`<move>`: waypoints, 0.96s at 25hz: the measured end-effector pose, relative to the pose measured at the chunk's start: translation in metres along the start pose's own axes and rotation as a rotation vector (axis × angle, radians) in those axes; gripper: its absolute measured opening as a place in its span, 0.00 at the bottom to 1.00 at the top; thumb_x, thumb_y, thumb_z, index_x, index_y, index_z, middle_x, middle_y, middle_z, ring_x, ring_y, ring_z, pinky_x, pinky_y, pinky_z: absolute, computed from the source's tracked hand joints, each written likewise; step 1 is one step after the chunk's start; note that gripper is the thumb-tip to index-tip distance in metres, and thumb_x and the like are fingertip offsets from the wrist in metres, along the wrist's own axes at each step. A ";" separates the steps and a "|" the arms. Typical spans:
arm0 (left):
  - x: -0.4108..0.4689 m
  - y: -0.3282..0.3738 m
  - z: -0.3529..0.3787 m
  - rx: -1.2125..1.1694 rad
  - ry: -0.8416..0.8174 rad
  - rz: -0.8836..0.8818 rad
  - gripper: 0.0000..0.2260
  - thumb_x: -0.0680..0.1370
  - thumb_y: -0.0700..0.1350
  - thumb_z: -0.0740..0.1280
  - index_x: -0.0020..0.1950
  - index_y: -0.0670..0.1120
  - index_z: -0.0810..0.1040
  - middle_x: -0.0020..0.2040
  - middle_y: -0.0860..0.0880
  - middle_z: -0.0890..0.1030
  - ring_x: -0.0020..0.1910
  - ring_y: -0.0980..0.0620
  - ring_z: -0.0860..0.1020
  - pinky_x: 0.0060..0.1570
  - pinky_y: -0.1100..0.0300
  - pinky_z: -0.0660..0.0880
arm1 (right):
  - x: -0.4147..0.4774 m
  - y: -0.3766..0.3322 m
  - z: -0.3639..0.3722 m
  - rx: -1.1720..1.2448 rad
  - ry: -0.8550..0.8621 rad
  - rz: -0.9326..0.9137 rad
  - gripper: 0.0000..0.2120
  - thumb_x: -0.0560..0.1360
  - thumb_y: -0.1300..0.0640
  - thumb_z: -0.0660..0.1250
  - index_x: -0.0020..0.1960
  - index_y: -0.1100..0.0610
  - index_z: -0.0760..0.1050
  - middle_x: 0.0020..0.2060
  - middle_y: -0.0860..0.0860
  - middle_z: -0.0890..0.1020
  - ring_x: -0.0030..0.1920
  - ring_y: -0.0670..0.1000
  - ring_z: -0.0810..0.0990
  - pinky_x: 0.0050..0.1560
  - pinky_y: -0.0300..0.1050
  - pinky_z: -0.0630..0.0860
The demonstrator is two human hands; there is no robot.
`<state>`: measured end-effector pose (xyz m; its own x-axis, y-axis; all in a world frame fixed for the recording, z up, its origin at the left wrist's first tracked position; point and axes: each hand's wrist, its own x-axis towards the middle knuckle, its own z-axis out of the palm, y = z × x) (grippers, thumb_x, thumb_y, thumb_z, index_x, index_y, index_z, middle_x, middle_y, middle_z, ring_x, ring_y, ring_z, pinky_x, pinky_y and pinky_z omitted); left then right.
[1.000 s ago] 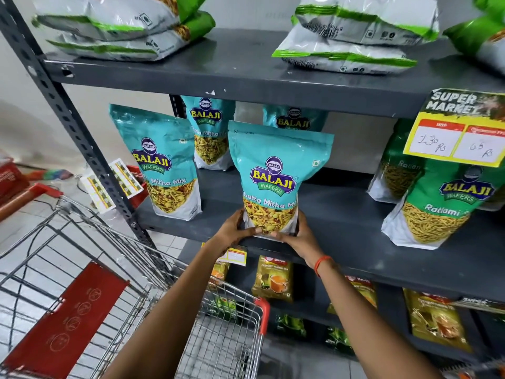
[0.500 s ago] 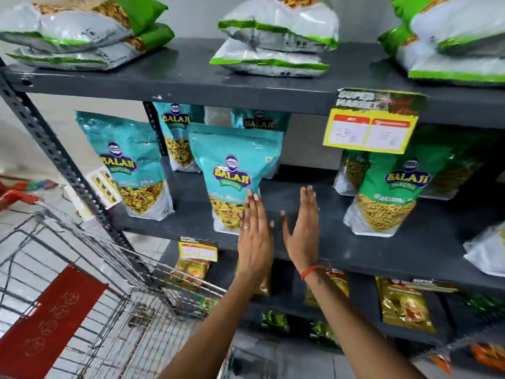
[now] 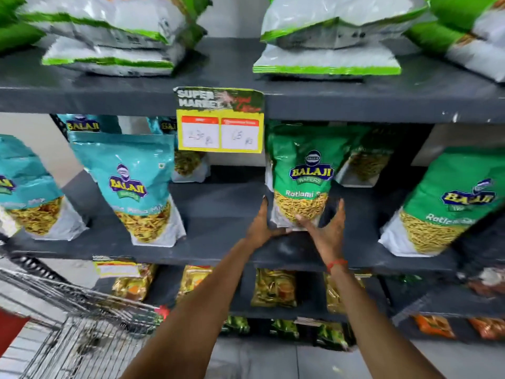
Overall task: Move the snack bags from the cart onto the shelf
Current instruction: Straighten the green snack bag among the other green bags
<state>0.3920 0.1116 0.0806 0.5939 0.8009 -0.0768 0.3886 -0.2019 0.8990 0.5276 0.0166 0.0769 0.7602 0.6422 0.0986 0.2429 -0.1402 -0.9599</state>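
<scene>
While the green snack bag [image 3: 300, 176] stands upright on the table [image 3: 218, 214], long axis vertical, it sits btwn both hands: L hand [image 3: 261, 225] straight-fingered against its left edge, R hand [image 3: 325, 231] spread open, thumb touching its front.

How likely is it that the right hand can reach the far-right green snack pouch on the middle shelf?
Probably yes. The right hand touches the centre green Ratlami pouch; only bare grey metal shelf separates it from the far-right green snack pouch, which stands unblocked near the front.
</scene>
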 end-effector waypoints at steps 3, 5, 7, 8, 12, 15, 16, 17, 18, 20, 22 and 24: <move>0.022 -0.009 0.001 -0.046 -0.074 -0.037 0.39 0.69 0.37 0.75 0.74 0.40 0.57 0.74 0.41 0.65 0.72 0.43 0.66 0.71 0.47 0.64 | 0.034 0.019 -0.018 0.056 -0.332 0.104 0.51 0.62 0.57 0.80 0.75 0.53 0.52 0.74 0.53 0.64 0.72 0.49 0.64 0.69 0.43 0.63; 0.024 -0.013 0.003 -0.088 -0.074 -0.081 0.36 0.68 0.38 0.75 0.71 0.41 0.62 0.70 0.40 0.71 0.67 0.43 0.71 0.68 0.44 0.68 | 0.044 0.028 -0.021 0.031 -0.418 0.115 0.48 0.62 0.59 0.80 0.73 0.53 0.56 0.71 0.53 0.69 0.70 0.50 0.67 0.69 0.47 0.67; 0.023 -0.016 0.002 -0.112 -0.062 -0.090 0.33 0.69 0.38 0.75 0.70 0.40 0.63 0.69 0.40 0.72 0.66 0.42 0.72 0.68 0.43 0.69 | 0.047 0.034 -0.019 0.025 -0.416 0.117 0.46 0.62 0.58 0.80 0.73 0.53 0.58 0.70 0.53 0.70 0.70 0.52 0.68 0.71 0.51 0.66; 0.021 -0.016 0.002 -0.117 -0.061 -0.089 0.33 0.69 0.38 0.74 0.70 0.41 0.63 0.69 0.40 0.72 0.66 0.42 0.72 0.67 0.43 0.69 | 0.046 0.035 -0.018 0.023 -0.413 0.112 0.45 0.63 0.58 0.80 0.72 0.53 0.58 0.70 0.53 0.70 0.70 0.52 0.68 0.72 0.52 0.66; 0.002 -0.016 0.002 -0.096 -0.068 -0.080 0.35 0.70 0.40 0.74 0.72 0.43 0.60 0.70 0.41 0.72 0.67 0.42 0.72 0.68 0.44 0.69 | 0.032 0.037 -0.022 0.010 -0.416 0.107 0.44 0.62 0.56 0.80 0.72 0.52 0.59 0.66 0.50 0.72 0.67 0.49 0.69 0.68 0.47 0.67; -0.015 -0.019 0.007 -0.054 -0.068 -0.085 0.35 0.71 0.42 0.73 0.73 0.45 0.59 0.70 0.42 0.72 0.67 0.43 0.72 0.67 0.49 0.70 | 0.013 0.042 -0.026 -0.001 -0.399 0.101 0.44 0.62 0.54 0.80 0.70 0.51 0.59 0.62 0.47 0.73 0.63 0.46 0.70 0.62 0.41 0.67; -0.019 -0.019 0.007 -0.040 -0.071 -0.091 0.35 0.72 0.42 0.72 0.73 0.46 0.58 0.70 0.42 0.72 0.66 0.43 0.72 0.66 0.51 0.70 | 0.008 0.043 -0.027 -0.006 -0.392 0.097 0.44 0.62 0.53 0.80 0.70 0.51 0.59 0.61 0.46 0.73 0.62 0.45 0.70 0.61 0.41 0.66; -0.022 -0.019 0.007 -0.032 -0.075 -0.095 0.34 0.72 0.43 0.72 0.73 0.47 0.58 0.70 0.43 0.72 0.66 0.43 0.73 0.64 0.52 0.70 | 0.004 0.044 -0.028 -0.015 -0.386 0.095 0.44 0.62 0.53 0.80 0.70 0.51 0.59 0.60 0.45 0.73 0.62 0.45 0.70 0.61 0.41 0.66; -0.025 -0.018 0.007 -0.031 -0.079 -0.095 0.34 0.72 0.43 0.72 0.73 0.47 0.58 0.70 0.43 0.72 0.66 0.43 0.72 0.63 0.54 0.70 | 0.001 0.044 -0.029 -0.022 -0.381 0.096 0.44 0.62 0.53 0.80 0.71 0.51 0.59 0.60 0.45 0.72 0.62 0.45 0.70 0.62 0.41 0.66; -0.029 -0.017 0.006 -0.030 -0.088 -0.091 0.34 0.72 0.43 0.72 0.73 0.47 0.58 0.70 0.43 0.72 0.66 0.44 0.72 0.60 0.58 0.70 | -0.002 0.042 -0.030 -0.032 -0.371 0.101 0.44 0.62 0.52 0.80 0.71 0.51 0.59 0.61 0.45 0.72 0.62 0.45 0.69 0.62 0.42 0.66; -0.033 -0.015 0.004 -0.015 -0.098 -0.094 0.34 0.72 0.43 0.72 0.73 0.47 0.58 0.69 0.43 0.72 0.66 0.44 0.72 0.60 0.59 0.69 | -0.006 0.040 -0.030 -0.034 -0.365 0.104 0.44 0.62 0.52 0.80 0.71 0.51 0.59 0.62 0.46 0.73 0.63 0.46 0.69 0.63 0.42 0.66; -0.035 -0.013 0.003 -0.030 -0.113 -0.111 0.34 0.72 0.42 0.72 0.73 0.46 0.58 0.70 0.43 0.72 0.67 0.44 0.72 0.63 0.54 0.70 | -0.008 0.039 -0.030 -0.018 -0.359 0.117 0.44 0.62 0.53 0.80 0.70 0.52 0.59 0.65 0.49 0.74 0.64 0.48 0.70 0.65 0.44 0.68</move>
<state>0.3684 0.0847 0.0702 0.6246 0.7485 -0.2228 0.4360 -0.0975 0.8947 0.5495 -0.0168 0.0467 0.5248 0.8437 -0.1130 0.1796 -0.2395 -0.9541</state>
